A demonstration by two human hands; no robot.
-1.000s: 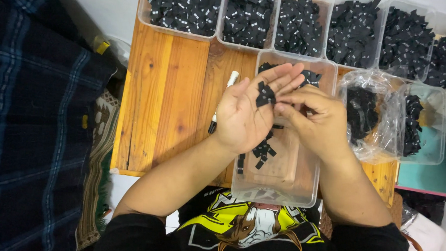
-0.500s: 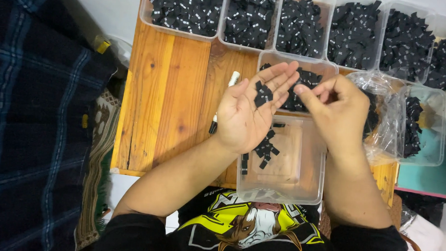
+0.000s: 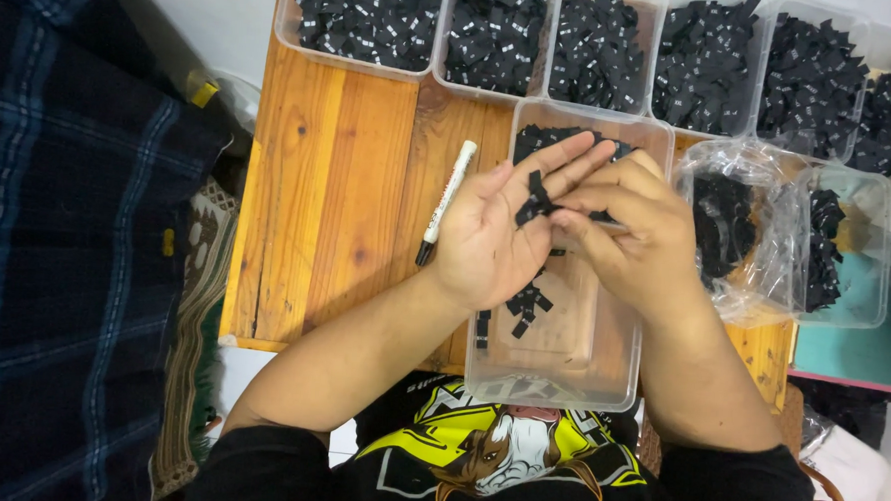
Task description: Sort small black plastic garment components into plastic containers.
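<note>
1. A few small black fabric tags (image 3: pixel 536 199), flat and oblong, some with a pale mark, are seen lying on the upturned palm of the left hand (image 3: pixel 491 232), which is held wide open above a wooden table (image 3: pixel 328 185).
2. The tags are being touched by the fingertips of the right hand (image 3: pixel 631 239), whose thumb and fingers are drawn together in a pinch; whether a tag is actually gripped between them cannot be told.
3. Both hands are held over a clear plastic box (image 3: pixel 561 366) set at the near edge of the table; a handful of loose black tags (image 3: pixel 523 309) is scattered on its bottom, with more at its far end.
4. Five clear plastic tubs (image 3: pixel 376 17) are lined up along the far edge of the table, each heaped with black tags.
5. A clear plastic bag (image 3: pixel 737 233) holding more black tags is seen just right of the hands, resting in another clear tub.
6. A white marker pen (image 3: pixel 446 202) with a black cap is laid on the wood just left of the open hand.
</note>
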